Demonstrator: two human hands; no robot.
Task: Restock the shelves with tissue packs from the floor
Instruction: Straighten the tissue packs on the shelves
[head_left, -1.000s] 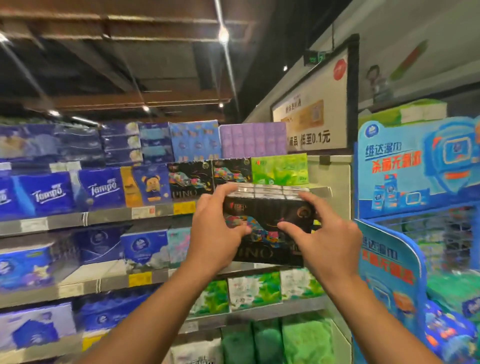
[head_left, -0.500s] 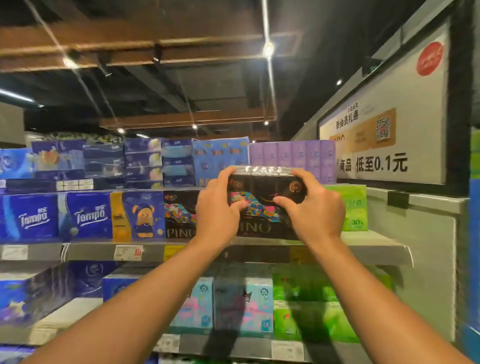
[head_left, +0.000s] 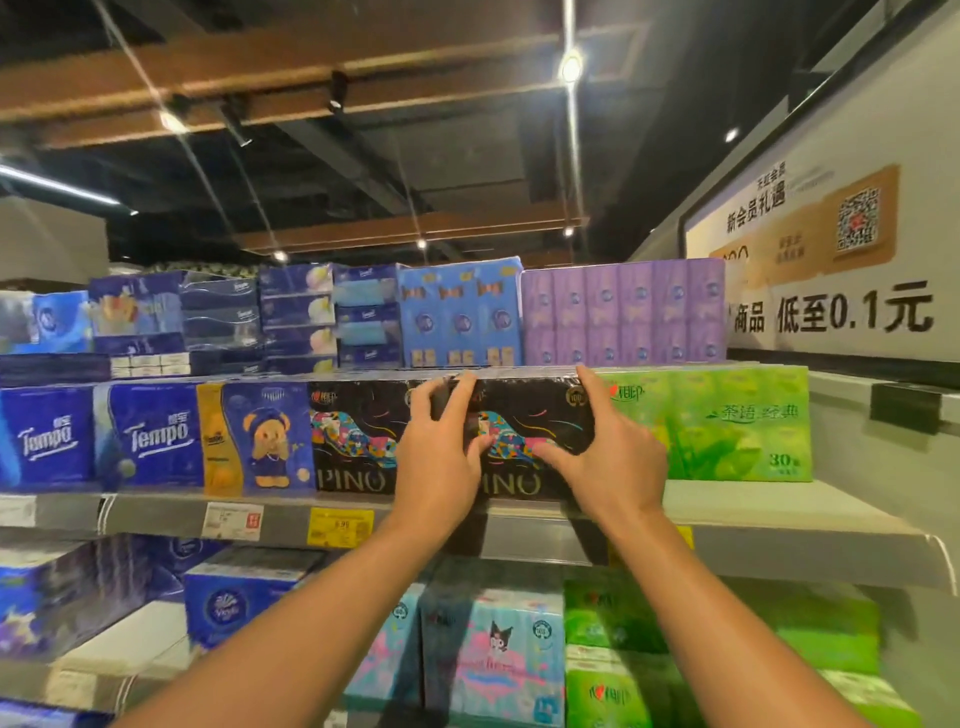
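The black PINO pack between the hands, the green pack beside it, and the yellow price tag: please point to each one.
black PINO pack (head_left: 524, 415), head view, front face between the hands.
green pack (head_left: 727, 426), head view, front face.
yellow price tag (head_left: 340, 527), head view, its middle.

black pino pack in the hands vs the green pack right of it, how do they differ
The black pack has a dark wrapper with a colourful swirl; the green pack is bright green with leaves. The left hand and right hand grip the black pack; nothing touches the green one. Both stand upright, side by side on one shelf.
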